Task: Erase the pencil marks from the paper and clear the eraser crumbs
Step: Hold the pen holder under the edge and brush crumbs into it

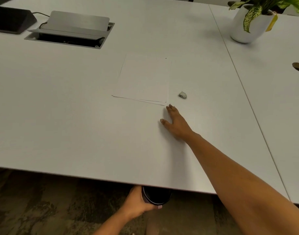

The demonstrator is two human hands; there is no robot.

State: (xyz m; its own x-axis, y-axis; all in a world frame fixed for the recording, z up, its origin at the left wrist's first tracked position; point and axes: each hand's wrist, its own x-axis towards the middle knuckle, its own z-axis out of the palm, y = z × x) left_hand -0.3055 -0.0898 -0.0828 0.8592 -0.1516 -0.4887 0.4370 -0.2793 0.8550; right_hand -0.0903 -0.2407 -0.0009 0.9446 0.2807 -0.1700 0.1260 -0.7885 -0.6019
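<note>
1. Right hand (176,123): fingers straight and together, thumb spread, palm down on the white table (60,116), holding nothing. The fingertips lie just beside the near right corner of the paper stack (143,78). Risk: a sweep begun here may catch the loose corner and drag or fan the sheets, whose near edges already lie uneven.
2. Left hand (137,203): fingers curled round a dark cup (156,195) held below the near table edge, its mouth partly hidden under the tabletop. Risk: the cup appears to sit slightly left of the right hand's line to the edge, so crumbs pushed straight back would likely miss it and fall on the carpet (35,209).
3. Eraser crumbs: too small to make out with certainty; a few specks may lie at the stack's near corner. Risk: a flat palm can press or smear crumbs rather than roll them along.
4. Eraser (182,95): on the table just right of the stack, apart from both hands. Risk: a wide sweep could carry it off the edge with the crumbs.
5. Top sheet: no pencil marks discernible from this view. It is judged erased, though faint marks could go unseen.
</note>
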